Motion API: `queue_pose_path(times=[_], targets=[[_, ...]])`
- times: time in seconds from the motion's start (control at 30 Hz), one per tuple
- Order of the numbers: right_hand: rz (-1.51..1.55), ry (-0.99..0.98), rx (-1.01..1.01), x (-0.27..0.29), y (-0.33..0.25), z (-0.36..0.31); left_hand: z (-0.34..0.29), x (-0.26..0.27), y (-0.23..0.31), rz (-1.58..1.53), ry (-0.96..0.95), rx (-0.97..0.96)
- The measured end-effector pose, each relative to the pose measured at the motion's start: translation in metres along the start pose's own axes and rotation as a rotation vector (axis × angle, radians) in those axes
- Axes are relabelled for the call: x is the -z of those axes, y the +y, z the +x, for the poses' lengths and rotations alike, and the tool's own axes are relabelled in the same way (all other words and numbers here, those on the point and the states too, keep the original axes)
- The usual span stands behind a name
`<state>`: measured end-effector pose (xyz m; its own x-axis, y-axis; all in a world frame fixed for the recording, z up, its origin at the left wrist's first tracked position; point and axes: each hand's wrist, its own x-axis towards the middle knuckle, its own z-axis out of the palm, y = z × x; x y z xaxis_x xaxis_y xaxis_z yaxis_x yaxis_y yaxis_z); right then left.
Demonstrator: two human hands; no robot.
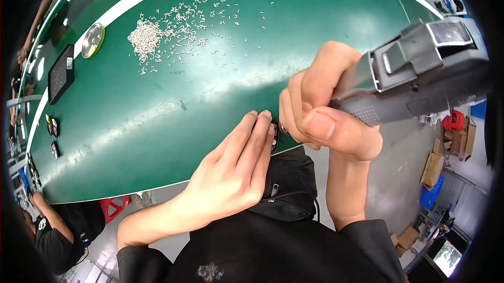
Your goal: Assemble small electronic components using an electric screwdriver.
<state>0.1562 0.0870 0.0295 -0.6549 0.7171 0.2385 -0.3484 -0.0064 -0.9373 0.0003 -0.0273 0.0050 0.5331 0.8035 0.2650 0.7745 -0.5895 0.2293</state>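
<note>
Pale glare (239, 84) crosses the green table (136, 152), with grey floor (401, 162) and ribbed wall (472, 205) at right.

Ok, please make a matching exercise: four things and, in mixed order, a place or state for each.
1. Left hand
2. Right hand
3. White pieces
4. Round dish

A. Heaped and scattered on the green table
B. Outstretched at the table's near edge
C. Green-rimmed, near the table's left edge
D. Curled around a grey tool

Pairs: 1-B, 2-D, 3-A, 4-C
</note>
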Motion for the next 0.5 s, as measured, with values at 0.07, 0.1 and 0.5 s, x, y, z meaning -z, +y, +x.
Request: queue_pose_path(times=[0.07, 0.1, 0.5], targets=[[0.053, -0.042, 0.005, -0.002, 0.002, 0.005, -0.001, 0.002, 0.002, 0.0, -0.012, 0.01], [0.077, -0.065, 0.01, -0.003, 0.003, 0.007, 0.0, 0.002, 0.003, -0.007, -0.023, 0.02], [0.549, -0.501, 0.189, 0.018, 0.011, 0.018, -0.012, 0.012, -0.009, 0.015, 0.03, -0.06]])
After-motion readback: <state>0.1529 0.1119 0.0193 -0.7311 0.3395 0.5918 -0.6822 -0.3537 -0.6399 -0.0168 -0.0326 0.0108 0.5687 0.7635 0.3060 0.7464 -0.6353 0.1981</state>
